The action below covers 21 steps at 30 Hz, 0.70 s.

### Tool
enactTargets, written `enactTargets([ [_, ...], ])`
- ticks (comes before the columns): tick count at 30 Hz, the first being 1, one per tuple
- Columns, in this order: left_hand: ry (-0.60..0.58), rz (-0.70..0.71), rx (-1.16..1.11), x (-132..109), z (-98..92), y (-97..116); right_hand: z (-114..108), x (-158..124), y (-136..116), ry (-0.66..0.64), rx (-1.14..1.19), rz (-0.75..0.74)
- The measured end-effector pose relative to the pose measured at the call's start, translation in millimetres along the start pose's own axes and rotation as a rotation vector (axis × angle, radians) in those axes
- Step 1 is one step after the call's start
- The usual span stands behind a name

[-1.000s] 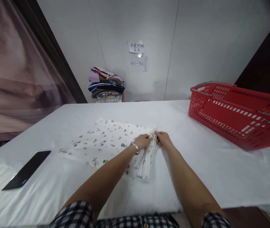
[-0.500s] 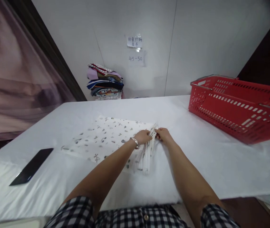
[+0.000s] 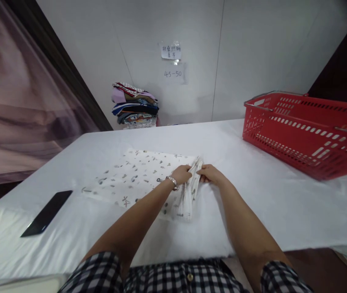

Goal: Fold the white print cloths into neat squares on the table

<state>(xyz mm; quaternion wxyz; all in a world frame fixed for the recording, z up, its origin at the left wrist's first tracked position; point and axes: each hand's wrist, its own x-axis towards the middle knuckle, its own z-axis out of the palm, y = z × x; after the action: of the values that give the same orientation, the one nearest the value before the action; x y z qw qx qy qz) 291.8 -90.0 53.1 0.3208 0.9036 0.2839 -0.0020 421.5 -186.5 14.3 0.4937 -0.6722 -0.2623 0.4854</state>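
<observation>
A white cloth [image 3: 137,175] with small grey and brown printed figures lies spread on the table, its right end gathered into narrow pleats. My left hand [image 3: 181,175], with a silver bracelet at the wrist, pinches the pleats from the left. From the right, my right hand [image 3: 210,175] grips the outer side of the same pleats near their far end. Thumbs and fingertips are partly hidden in the folds. The near end of the pleats fans down toward me on the tabletop.
A white-covered table [image 3: 253,211] spans the view. At right stands a red plastic basket [image 3: 301,138] with metal handles. A dark flat phone-like slab [image 3: 47,212] lies left. Folded fabrics [image 3: 135,105] are stacked by the wall, below paper notes [image 3: 173,73]. A pink curtain [image 3: 17,93] hangs left.
The pleats now sit closer together and more upright between my hands. My right hand has shifted slightly along their outer side. The whole view has turned a little.
</observation>
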Motion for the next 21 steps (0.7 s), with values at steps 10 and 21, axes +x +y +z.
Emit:
enactTargets([
  [10, 0.025, -0.030, 0.313, -19.0, 13.6, 28.9, 1.3, 1.4, -0.2, 0.020, 0.045, -0.003],
  [21, 0.038, 0.017, 0.221, -60.3, 11.8, 22.2, 8.6, -6.6, -1.2, -0.086, -0.032, 0.016],
])
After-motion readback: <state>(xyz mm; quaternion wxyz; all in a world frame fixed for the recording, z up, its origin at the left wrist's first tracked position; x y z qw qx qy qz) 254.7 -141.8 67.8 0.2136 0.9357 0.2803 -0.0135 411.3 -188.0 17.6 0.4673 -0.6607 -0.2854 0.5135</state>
